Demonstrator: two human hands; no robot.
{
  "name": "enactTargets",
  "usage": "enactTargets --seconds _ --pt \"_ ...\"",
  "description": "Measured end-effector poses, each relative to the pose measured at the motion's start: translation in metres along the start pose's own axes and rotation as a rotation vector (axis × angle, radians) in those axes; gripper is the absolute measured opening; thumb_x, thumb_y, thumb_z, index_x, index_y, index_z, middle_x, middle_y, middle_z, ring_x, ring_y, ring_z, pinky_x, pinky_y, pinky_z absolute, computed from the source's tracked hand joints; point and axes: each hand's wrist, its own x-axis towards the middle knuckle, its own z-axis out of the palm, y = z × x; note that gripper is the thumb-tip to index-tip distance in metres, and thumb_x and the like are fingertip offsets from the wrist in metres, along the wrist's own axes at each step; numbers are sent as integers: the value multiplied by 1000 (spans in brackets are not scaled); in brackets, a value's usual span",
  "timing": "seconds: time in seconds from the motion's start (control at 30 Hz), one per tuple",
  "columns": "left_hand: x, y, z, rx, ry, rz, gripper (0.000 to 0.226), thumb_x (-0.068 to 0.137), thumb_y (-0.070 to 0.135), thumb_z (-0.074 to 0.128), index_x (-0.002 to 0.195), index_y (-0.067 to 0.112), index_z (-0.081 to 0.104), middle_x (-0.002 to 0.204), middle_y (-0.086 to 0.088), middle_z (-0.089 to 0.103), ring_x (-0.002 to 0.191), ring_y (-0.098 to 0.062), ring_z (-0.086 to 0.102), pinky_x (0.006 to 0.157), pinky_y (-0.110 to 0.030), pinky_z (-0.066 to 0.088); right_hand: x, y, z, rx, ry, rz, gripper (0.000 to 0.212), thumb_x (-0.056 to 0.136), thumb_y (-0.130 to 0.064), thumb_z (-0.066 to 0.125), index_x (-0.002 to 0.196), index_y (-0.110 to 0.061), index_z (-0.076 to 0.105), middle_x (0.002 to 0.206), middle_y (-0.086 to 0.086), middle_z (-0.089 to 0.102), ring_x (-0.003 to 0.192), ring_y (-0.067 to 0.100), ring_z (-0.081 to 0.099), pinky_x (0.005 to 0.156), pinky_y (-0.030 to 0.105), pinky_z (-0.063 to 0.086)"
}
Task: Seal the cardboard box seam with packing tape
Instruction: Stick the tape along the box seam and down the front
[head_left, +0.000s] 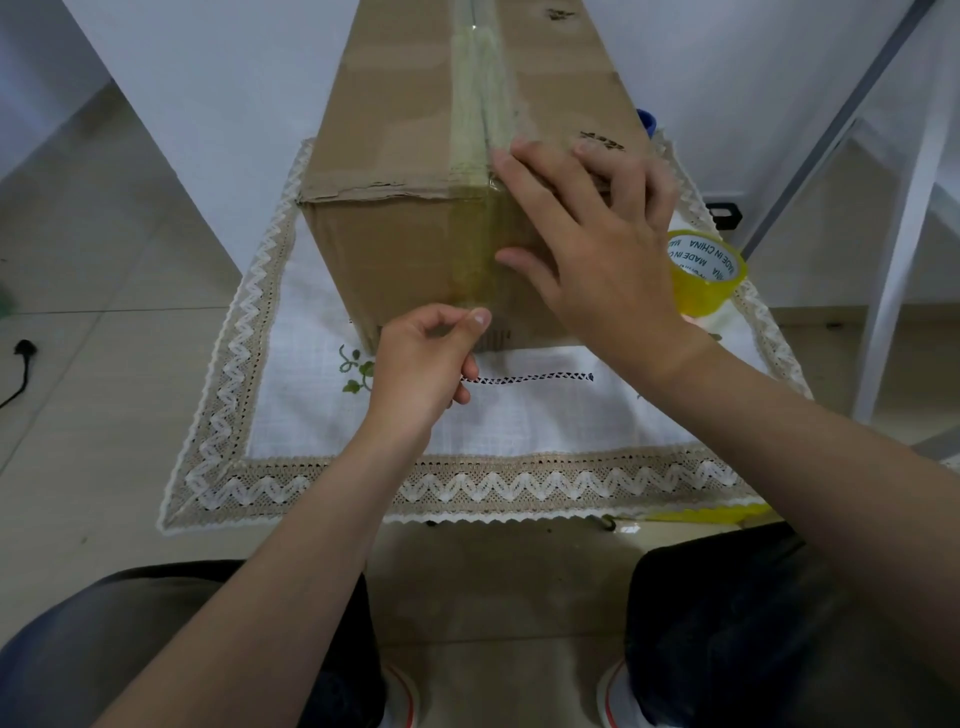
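A long brown cardboard box (400, 244) lies on a lace-edged white cloth (291, 415). A strip of yellowish packing tape (475, 130) runs along the box's top seam and down its near end face. My right hand (597, 244) lies flat with fingers spread over the box's near top corner, right of the tape. My left hand (421, 364) is at the bottom of the near face, thumb and forefinger pinched at the lower end of the tape strip. A yellow tape roll (709, 283) stands on the cloth to the right of the box.
The cloth covers a small low table over a tiled floor. A white frame (893, 270) rises at the right. A black plug and cord (21, 358) lie on the floor at the left. My knees and shoes show at the bottom.
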Motion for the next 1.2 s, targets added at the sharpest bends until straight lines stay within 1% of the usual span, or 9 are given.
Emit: enactTargets --seconds 0.23,0.43,0.6,0.7,0.8,0.93,1.0,1.1,1.2 --pt "0 0 1 1 8 14 12 99 33 70 92 25 74 44 7 57 33 -8 46 39 -18 38 -4 5 -6 -88 -92 -65 97 81 -74 62 161 -31 29 163 -9 39 140 32 45 114 51 30" --pt "-1 0 4 -5 48 44 11 98 33 71 91 25 75 45 7 58 33 -7 46 39 -17 40 4 4 -3 61 49 22 54 104 -65 46 150 -39 50 152 -18 53 130 23 49 107 42 29" --pt "-2 -4 9 -22 87 75 12 98 32 72 87 27 74 45 6 59 34 -9 47 40 -20 42 -11 4 9 -83 48 -54 89 89 -82 52 157 -26 41 158 1 48 140 35 47 115 59 34" --pt "-2 -5 11 -31 108 89 13 98 31 72 85 27 73 45 6 59 35 -9 47 39 -20 42 -13 3 11 -86 35 -37 97 84 -87 53 157 -24 41 159 5 47 142 36 43 117 62 31" --pt "-2 -5 11 -33 112 94 12 98 30 72 86 27 73 45 6 59 37 -8 48 39 -21 43 -10 4 5 8 54 -36 84 89 -80 56 154 -27 47 156 2 50 140 32 45 117 56 31" --pt "-2 -5 11 -27 120 105 11 97 31 73 87 27 74 45 6 59 39 -8 49 40 -22 44 0 -6 1 135 120 119 51 98 -65 56 139 -34 61 142 -7 59 128 21 42 110 47 33" --pt "-2 -5 11 -23 123 110 10 97 31 73 88 27 74 45 6 59 38 -7 49 39 -21 44 3 -10 2 179 132 160 50 96 -64 60 135 -34 64 138 -6 61 125 20 41 108 47 32" --pt "-2 -5 11 -21 120 101 11 98 31 72 89 25 75 45 6 59 37 -7 49 39 -21 44 -3 -6 4 124 59 96 78 79 -71 70 144 -31 56 146 0 56 133 24 38 114 51 29" --pt "-2 -4 12 -43 115 76 12 98 31 72 88 26 74 46 6 59 35 -9 47 39 -20 42 -9 -3 2 -4 0 18 99 71 -79 69 153 -28 45 154 6 50 142 34 43 119 59 29"
